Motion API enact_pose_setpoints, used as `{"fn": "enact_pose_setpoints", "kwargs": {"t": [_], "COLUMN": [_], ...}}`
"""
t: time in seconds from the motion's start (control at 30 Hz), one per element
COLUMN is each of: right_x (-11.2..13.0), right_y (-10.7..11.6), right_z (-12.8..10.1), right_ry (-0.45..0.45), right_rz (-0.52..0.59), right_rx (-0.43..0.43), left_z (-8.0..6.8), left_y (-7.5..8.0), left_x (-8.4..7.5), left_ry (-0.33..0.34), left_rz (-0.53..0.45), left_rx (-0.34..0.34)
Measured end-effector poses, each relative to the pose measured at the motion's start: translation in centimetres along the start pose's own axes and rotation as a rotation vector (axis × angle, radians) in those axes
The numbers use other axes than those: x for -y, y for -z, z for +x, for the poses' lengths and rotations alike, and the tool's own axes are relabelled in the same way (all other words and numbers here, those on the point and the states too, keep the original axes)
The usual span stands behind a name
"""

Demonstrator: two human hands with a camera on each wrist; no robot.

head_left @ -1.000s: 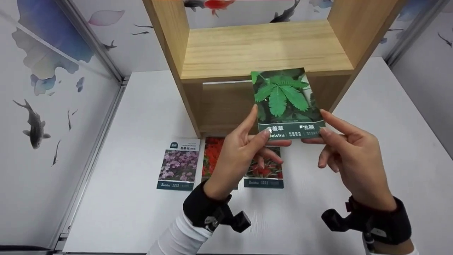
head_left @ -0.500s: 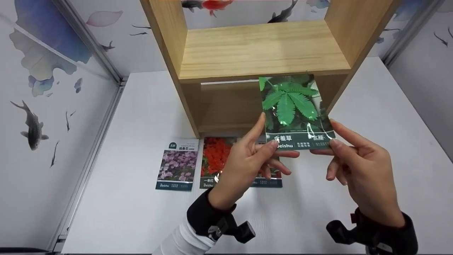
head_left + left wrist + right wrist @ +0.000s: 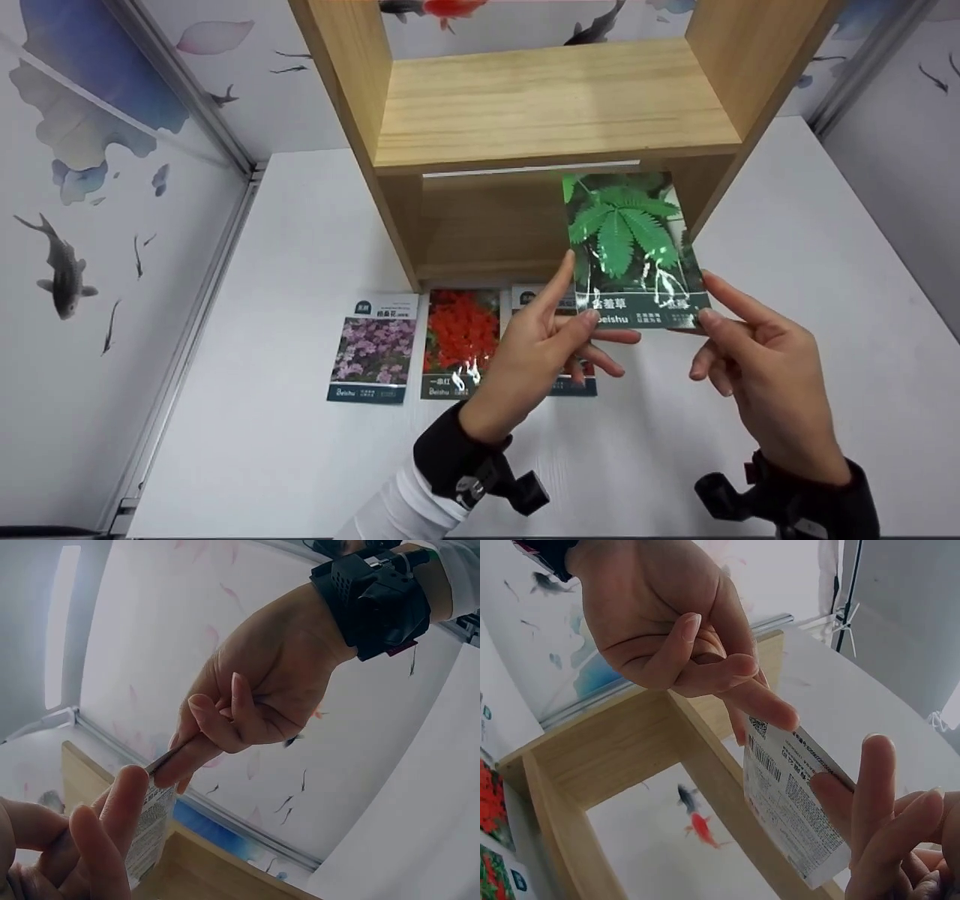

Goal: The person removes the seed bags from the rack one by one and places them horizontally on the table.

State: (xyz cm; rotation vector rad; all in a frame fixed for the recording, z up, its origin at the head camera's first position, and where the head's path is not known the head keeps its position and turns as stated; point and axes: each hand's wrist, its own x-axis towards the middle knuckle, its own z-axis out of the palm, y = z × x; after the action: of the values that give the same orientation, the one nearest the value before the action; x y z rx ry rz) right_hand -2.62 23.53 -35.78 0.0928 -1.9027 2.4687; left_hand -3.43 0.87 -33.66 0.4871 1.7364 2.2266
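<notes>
A seed packet (image 3: 626, 232) with a green-leaf picture is held up in front of the wooden shelf, its picture side facing up in the head view. My left hand (image 3: 529, 356) pinches its lower left corner between thumb and fingers. At the lower right corner, my right hand (image 3: 769, 367) pinches it the same way. The right wrist view shows the packet's printed back (image 3: 787, 799) with a barcode. On the table below lie a purple-flower packet (image 3: 375, 349), a red-flower packet (image 3: 461, 330) and a third packet (image 3: 577, 386), which my left hand partly covers.
A wooden shelf unit (image 3: 555, 105) stands behind the packets, its lower compartment facing me. The white table (image 3: 247, 450) extends to both sides of it. Printed wall panels (image 3: 127, 300) with fish and leaf pictures enclose the left, back and right.
Both hands have moved the green-leaf packet down and slightly right in the head view, away from the upper shelf board. More of the red-flower packet shows now. Glare has appeared on the held packet.
</notes>
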Motion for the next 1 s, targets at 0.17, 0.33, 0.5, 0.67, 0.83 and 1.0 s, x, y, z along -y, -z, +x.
{"fn": "enact_pose_setpoints", "kwargs": {"t": [0.17,0.33,0.5,0.67,0.83,1.0], "right_x": [-1.5,-3.0,-4.4,-5.8,-7.0,-8.1], "right_y": [0.8,1.8,2.9,3.9,4.7,5.3], "right_z": [0.3,0.6,1.0,1.2,1.0,1.0], "right_ry": [-0.027,-0.068,-0.120,-0.162,-0.198,-0.215], "right_rz": [-0.007,-0.032,-0.049,-0.089,-0.178,-0.239], "right_rx": [-0.021,-0.034,-0.049,-0.066,-0.087,-0.109], "left_z": [0.4,0.8,1.1,1.4,1.7,1.9], "left_y": [0.1,0.3,0.3,0.2,0.4,0.4], "left_x": [1.6,3.6,5.2,6.7,8.0,9.2], "left_ry": [0.023,0.069,0.111,0.162,0.193,0.212], "left_rz": [-0.008,-0.036,-0.055,-0.054,-0.025,-0.017], "left_rx": [0.007,0.019,0.018,0.021,0.030,0.034]}}
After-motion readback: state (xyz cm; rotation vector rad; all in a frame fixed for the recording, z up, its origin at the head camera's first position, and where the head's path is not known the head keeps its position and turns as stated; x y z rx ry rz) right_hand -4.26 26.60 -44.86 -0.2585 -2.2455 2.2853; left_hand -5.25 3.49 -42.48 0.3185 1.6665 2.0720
